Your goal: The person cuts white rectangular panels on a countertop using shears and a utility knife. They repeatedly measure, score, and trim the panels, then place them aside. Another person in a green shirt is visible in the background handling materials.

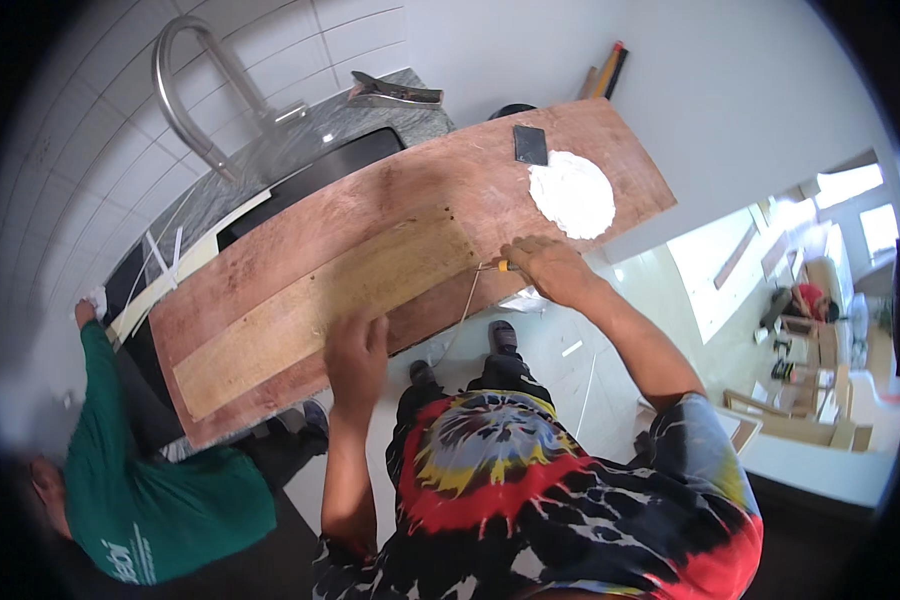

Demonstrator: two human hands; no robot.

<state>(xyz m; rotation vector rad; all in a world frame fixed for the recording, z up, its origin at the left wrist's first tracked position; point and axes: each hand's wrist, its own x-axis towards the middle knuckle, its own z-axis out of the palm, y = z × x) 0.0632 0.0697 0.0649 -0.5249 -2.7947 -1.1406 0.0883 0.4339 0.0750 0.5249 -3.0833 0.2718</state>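
Observation:
A long reddish wooden panel [410, 190] lies in front of me, bridging part of the counter. On it rests a narrower, lighter wooden board [260, 345]. My right hand [545, 265] is closed round a small tool with a yellow handle [506, 266]; its thin tip points left at the lighter board's right end. The fingers cover most of this tool, so its kind is unclear. A thin pale strip [471, 295] hangs down beside that tip. My left hand [355, 360] is over the lighter board's near edge, blurred by motion, its grip not visible.
A flattened white mass [575, 195] and a dark rectangular piece [530, 146] sit on the panel's right part. Behind are a tall faucet [185, 105], a dark sink [345, 155] and a plier-like tool [395, 92]. A person in green [170, 500] works at the left.

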